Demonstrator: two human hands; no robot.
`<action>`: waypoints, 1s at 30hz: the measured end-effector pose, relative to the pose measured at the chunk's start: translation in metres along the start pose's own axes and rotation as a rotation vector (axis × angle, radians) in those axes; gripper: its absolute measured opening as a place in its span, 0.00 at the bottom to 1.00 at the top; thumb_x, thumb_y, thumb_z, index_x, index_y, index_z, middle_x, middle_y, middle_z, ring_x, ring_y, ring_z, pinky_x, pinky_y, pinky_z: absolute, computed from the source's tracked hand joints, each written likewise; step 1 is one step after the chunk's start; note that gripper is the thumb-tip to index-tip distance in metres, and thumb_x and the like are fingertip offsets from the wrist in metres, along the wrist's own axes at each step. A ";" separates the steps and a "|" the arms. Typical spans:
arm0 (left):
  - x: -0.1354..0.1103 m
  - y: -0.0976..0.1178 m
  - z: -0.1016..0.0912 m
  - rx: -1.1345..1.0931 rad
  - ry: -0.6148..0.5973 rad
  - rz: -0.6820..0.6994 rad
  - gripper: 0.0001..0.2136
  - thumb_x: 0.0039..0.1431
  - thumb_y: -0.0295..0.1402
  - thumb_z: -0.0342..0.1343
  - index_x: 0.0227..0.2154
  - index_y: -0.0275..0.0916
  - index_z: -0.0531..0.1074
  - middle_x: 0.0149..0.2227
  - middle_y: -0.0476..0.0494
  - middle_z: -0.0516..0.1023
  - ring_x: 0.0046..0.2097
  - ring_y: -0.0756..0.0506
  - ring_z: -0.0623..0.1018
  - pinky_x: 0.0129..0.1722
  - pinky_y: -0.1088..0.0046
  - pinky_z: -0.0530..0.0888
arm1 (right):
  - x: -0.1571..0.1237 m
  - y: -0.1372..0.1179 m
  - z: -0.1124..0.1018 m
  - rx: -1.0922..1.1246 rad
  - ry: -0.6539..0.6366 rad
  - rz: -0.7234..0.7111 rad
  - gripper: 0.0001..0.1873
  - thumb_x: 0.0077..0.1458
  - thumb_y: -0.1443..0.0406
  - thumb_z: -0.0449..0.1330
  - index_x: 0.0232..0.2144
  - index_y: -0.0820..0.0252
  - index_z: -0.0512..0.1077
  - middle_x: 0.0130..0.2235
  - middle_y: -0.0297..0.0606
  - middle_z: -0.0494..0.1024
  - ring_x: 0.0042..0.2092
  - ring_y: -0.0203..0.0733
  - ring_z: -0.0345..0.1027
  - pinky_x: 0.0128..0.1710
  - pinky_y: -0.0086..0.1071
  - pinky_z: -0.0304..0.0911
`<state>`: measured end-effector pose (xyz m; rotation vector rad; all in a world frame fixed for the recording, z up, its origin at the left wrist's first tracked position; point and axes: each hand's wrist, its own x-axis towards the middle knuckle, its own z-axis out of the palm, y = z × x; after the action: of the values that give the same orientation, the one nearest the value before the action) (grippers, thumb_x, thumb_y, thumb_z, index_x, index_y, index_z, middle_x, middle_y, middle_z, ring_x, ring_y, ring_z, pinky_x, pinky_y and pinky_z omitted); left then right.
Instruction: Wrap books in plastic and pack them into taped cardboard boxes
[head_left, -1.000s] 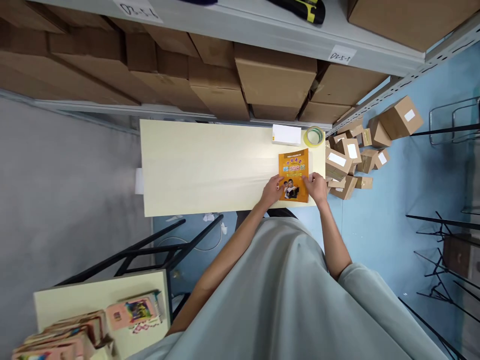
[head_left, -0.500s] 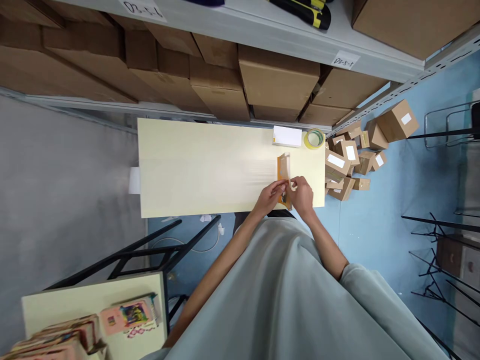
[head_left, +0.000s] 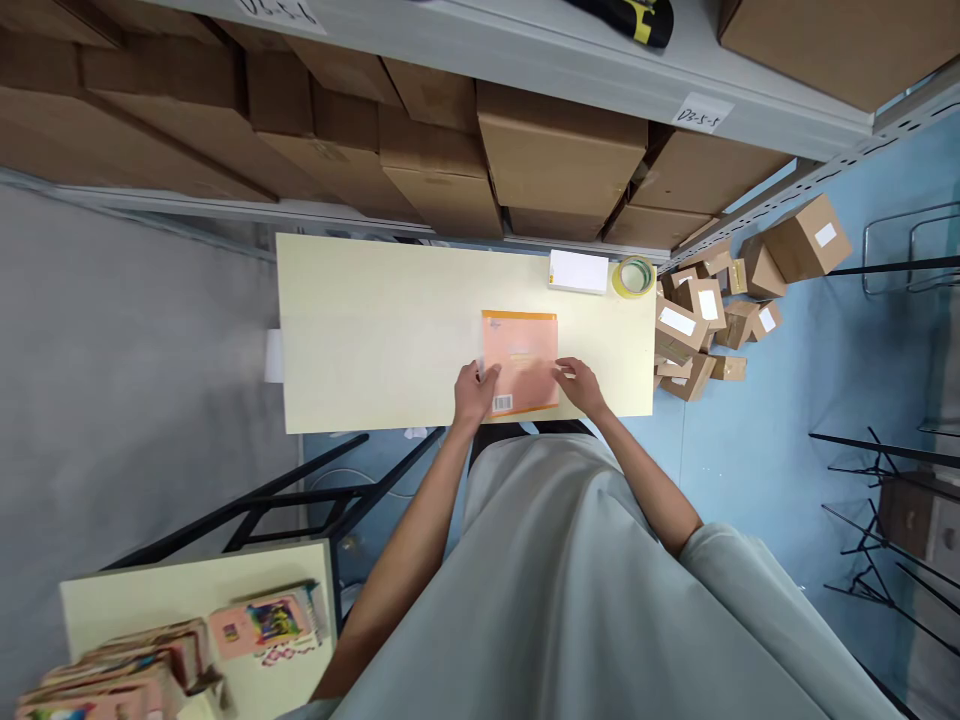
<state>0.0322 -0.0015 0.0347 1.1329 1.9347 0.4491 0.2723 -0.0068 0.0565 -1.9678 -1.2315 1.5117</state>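
A thin pink book (head_left: pixel 522 350) with orange edges lies face up near the front edge of the pale table (head_left: pixel 375 340). Its barcode is at the lower left corner. My left hand (head_left: pixel 475 392) grips the left edge, thumb on top of the cover. At the right edge, my right hand (head_left: pixel 579 383) pinches the book with its fingertips. Behind the book, a white box (head_left: pixel 577 272) sits beside a roll of yellowish tape (head_left: pixel 633 277).
Cardboard boxes (head_left: pixel 562 150) fill the grey shelf (head_left: pixel 540 70) beyond the table. A heap of labelled cartons (head_left: pixel 697 300) rests on the blue floor to the right. A second table (head_left: pixel 135 590) at lower left carries stacked books (head_left: pixel 142 660).
The book has gone from upright and partly open to flat, with its cover showing. My left hand has moved left to the opposite edge; my hands are now farther apart.
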 end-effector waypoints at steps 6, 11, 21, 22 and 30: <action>0.020 -0.019 -0.001 0.039 0.027 -0.123 0.08 0.63 0.40 0.59 0.33 0.43 0.76 0.32 0.45 0.81 0.40 0.41 0.80 0.46 0.66 0.75 | 0.025 0.011 0.011 -0.098 0.081 0.163 0.12 0.61 0.59 0.67 0.46 0.57 0.78 0.49 0.45 0.86 0.50 0.49 0.83 0.53 0.41 0.77; 0.026 -0.025 -0.002 0.002 0.041 -0.160 0.08 0.62 0.37 0.57 0.36 0.43 0.82 0.33 0.44 0.85 0.43 0.39 0.82 0.48 0.65 0.76 | 0.032 0.008 0.029 -0.098 0.159 0.181 0.13 0.58 0.57 0.67 0.42 0.57 0.74 0.45 0.43 0.82 0.44 0.46 0.79 0.46 0.39 0.76; 0.020 -0.019 0.009 0.060 0.174 -0.151 0.12 0.63 0.32 0.58 0.48 0.43 0.80 0.48 0.36 0.85 0.51 0.34 0.82 0.57 0.53 0.76 | 0.021 -0.007 0.025 0.052 0.180 0.140 0.13 0.57 0.56 0.64 0.41 0.54 0.71 0.31 0.27 0.74 0.36 0.40 0.72 0.38 0.33 0.70; 0.018 -0.019 0.009 0.070 0.200 -0.117 0.14 0.62 0.31 0.58 0.50 0.42 0.79 0.50 0.35 0.83 0.54 0.33 0.81 0.58 0.53 0.75 | 0.018 -0.011 0.024 0.048 0.179 0.139 0.13 0.57 0.56 0.64 0.41 0.54 0.71 0.31 0.28 0.75 0.35 0.41 0.73 0.39 0.33 0.71; 0.026 -0.032 -0.010 -0.025 -0.099 0.143 0.18 0.65 0.27 0.52 0.53 0.42 0.81 0.51 0.36 0.83 0.55 0.36 0.82 0.63 0.55 0.76 | -0.026 -0.065 0.040 -0.071 0.260 0.063 0.10 0.58 0.58 0.63 0.41 0.53 0.70 0.38 0.34 0.81 0.36 0.42 0.76 0.41 0.36 0.72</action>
<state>0.0000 0.0042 0.0071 1.2586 1.7657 0.4838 0.2085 -0.0005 0.1048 -2.1860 -1.1360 1.2064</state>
